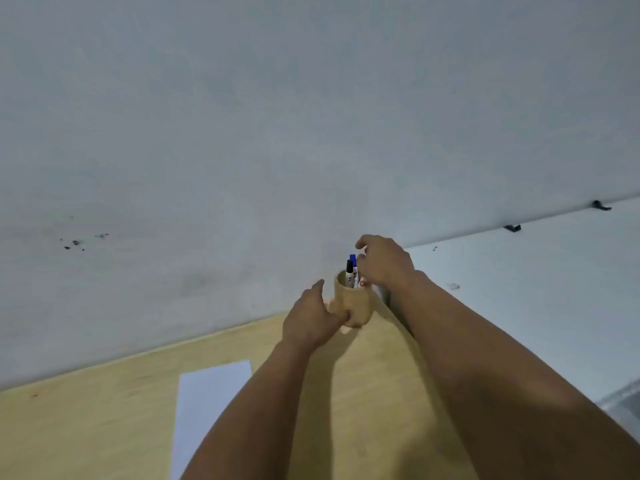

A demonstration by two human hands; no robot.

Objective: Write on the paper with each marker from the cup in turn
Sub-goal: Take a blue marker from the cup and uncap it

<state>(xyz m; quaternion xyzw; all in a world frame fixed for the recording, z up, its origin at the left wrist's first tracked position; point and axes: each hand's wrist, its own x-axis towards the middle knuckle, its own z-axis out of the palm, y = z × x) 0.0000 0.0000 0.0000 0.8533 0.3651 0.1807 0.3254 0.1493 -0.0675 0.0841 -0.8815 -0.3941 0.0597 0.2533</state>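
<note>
Gripping the round, light wooden cup (353,306) low on its side, the left hand (313,320) has its thumb pressed across the front of the wall and its other fingers (317,287) lifted behind, toward the wall. The cup stands upright at the far edge of the pale wooden counter (104,427), right where the counter meets the grey-white wall (311,116). Out of its mouth stick a blue-capped marker (352,260) and, just beside it, a black-capped marker (349,268), both upright; a small red tip shows at the rim, under the right hand. The right hand (384,263) hovers over the cup from the right, fingers curled down at the markers; whether they have hold of one cannot be told, since the hand hides the contact. A white rectangular sheet of paper (207,403) lies flat on the counter, nearer the person and to the left, well apart from the cup, partly covered by the left forearm.
</note>
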